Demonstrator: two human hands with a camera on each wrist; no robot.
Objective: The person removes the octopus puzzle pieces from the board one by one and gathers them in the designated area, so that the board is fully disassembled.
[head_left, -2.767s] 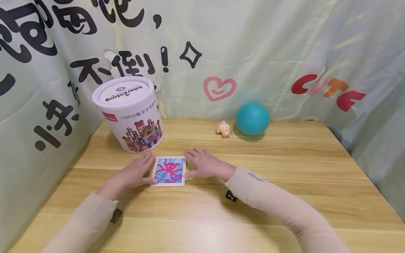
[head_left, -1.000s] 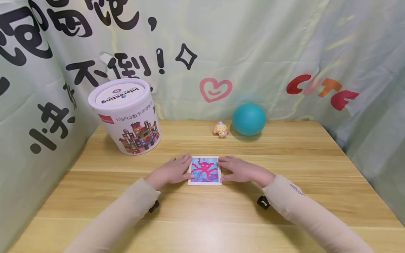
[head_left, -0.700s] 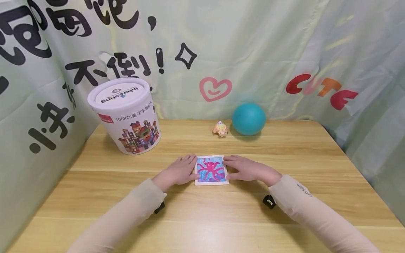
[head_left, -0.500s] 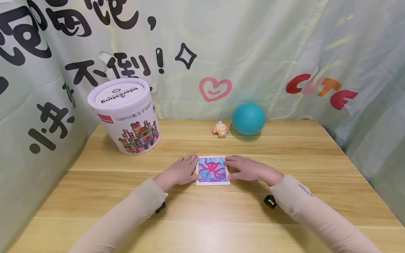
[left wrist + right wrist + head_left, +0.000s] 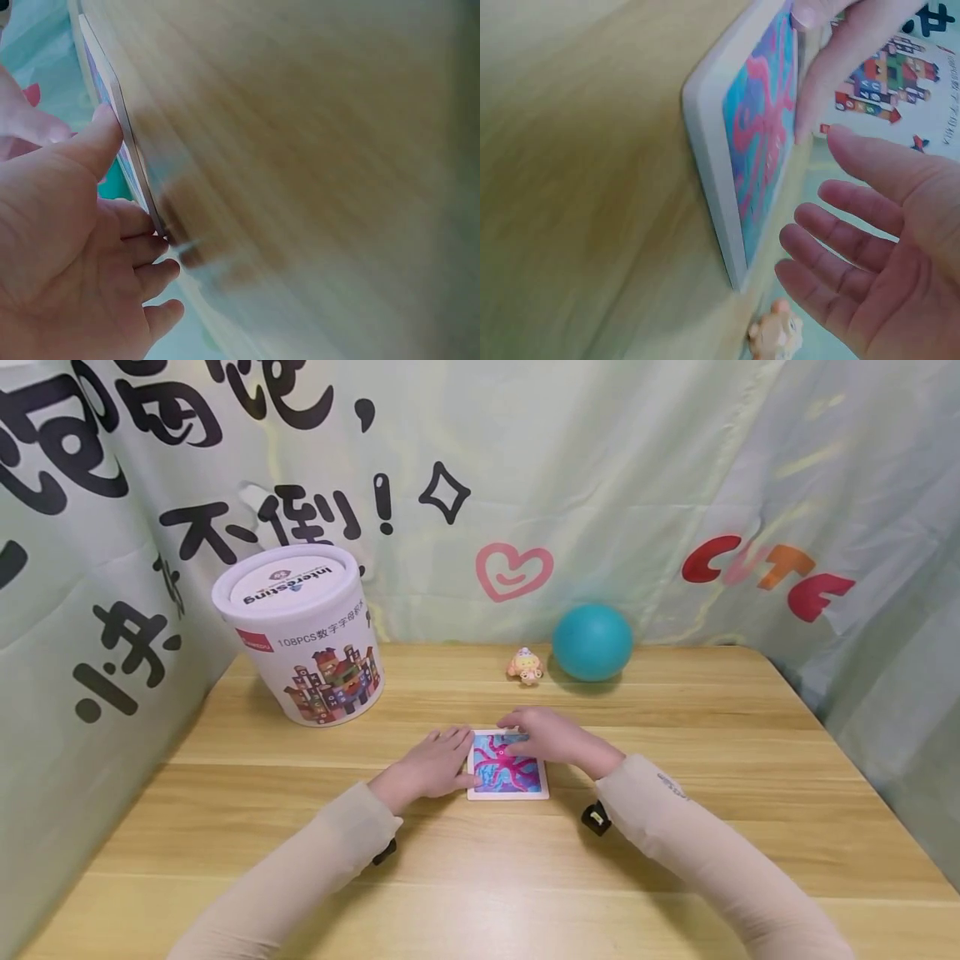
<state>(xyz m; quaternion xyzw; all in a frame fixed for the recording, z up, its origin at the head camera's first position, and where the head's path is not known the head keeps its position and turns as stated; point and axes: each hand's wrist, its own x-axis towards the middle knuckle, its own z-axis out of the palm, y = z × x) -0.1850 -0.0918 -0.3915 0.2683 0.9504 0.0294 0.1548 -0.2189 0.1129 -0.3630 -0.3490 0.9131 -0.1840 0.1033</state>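
Note:
A square board with a pink octopus on a blue ground and a pale border (image 5: pixel 510 778) lies flat on the table. Along its left side rests my left hand (image 5: pixel 429 766), thumb at the front left part of the border and fingers at the far left corner. The left wrist view shows those fingers (image 5: pixel 154 279) stretched out beside the board's edge. My right hand (image 5: pixel 553 739) is over the far right part of the board, covering that corner in the head view. In the right wrist view its fingers (image 5: pixel 832 262) are loosely bent, apart from the board, with nothing between them.
A large white lidded bucket (image 5: pixel 300 635) with a picture of blocks stands at the back left. A small toy figure (image 5: pixel 525 667) and a teal ball (image 5: pixel 592 643) sit at the table's back edge. A printed cloth (image 5: pixel 615 485) hangs behind.
Both hands have slid the board rightward to the table's middle. Since half a second ago, my right hand has left its right edge and moved up and left over it; my left hand stays.

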